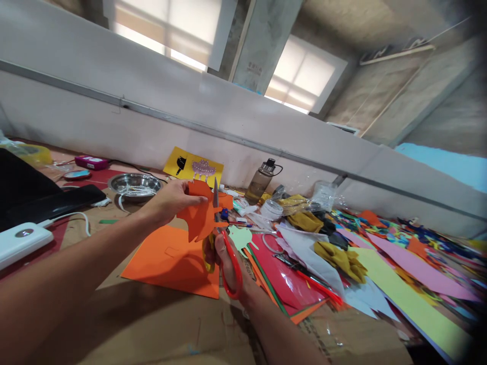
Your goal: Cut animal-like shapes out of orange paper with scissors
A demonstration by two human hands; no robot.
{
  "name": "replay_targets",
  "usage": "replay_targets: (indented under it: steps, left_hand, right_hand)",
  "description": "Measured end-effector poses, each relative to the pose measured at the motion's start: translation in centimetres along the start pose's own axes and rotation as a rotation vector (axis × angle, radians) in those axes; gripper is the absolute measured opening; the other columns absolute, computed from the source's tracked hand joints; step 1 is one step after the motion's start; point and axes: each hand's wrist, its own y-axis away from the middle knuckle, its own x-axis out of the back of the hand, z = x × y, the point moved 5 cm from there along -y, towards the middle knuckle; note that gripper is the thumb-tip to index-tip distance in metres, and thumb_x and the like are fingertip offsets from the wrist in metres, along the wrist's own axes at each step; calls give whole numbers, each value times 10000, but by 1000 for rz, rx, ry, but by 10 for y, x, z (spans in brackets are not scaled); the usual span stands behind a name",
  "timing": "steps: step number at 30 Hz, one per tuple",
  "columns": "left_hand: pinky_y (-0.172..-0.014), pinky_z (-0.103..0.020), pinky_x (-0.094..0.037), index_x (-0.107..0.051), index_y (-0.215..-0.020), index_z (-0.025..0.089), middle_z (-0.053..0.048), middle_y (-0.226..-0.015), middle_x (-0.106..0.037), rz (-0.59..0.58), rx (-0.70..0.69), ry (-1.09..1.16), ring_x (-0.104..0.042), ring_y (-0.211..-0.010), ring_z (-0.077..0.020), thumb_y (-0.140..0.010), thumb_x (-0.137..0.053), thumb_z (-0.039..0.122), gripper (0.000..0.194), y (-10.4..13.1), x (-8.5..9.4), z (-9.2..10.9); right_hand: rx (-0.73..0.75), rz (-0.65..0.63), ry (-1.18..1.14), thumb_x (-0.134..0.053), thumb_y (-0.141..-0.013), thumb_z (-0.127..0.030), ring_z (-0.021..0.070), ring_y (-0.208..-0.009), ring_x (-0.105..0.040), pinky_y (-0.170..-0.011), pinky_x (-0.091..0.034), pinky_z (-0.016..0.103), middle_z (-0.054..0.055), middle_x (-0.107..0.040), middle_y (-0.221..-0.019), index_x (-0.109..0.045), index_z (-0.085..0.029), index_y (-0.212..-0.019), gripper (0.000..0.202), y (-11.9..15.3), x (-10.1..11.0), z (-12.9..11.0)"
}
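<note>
My left hand point(178, 201) pinches the upper left of an orange craft sheet piece point(201, 215) with a cut, jagged outline. In my right hand point(225, 253) is a pair of scissors point(234, 271) with a red and a yellow handle loop. Its blades point upward at the right side of the orange piece, which they overlap. Whether the blades are fully closed I cannot tell. Below the held piece, a flat orange sheet point(163, 263) with a faint drawn outline lies on the cardboard point(152, 324).
Yellow cards point(207, 170), a steel bowl point(136, 186) and a water bottle point(261, 180) stand towards the wall. A white device with a cable point(25, 241) lies left. Red sheets point(289, 274), another pair of scissors point(315, 284) and many coloured scraps point(429, 258) cover the right.
</note>
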Motion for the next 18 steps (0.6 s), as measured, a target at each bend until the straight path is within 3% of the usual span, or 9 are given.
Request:
replay_targets:
  steps: [5, 18]
  left_hand:
    - [-614, -282, -534, -767, -787, 154, -59, -767, -765, -22, -21, 6, -698, -639, -189, -621, -813, 200, 179, -1, -2, -2]
    - [-612, -263, -523, -744, -756, 142, -36, -746, -752, -17, -4, 10, -678, -636, -163, -608, -804, 186, 165, -2, -3, -3]
  right_hand:
    - [-26, 14, 60, -488, -822, -834, 122, -577, -400, -556, -342, 277, -25, -424, -670, -423, -229, -753, 612, 6, -1, -13]
    - [-53, 18, 7, -512, -768, -870, 98, -533, -362, -509, -324, 257, -45, -381, -639, -393, -230, -733, 652, 3, -2, -7]
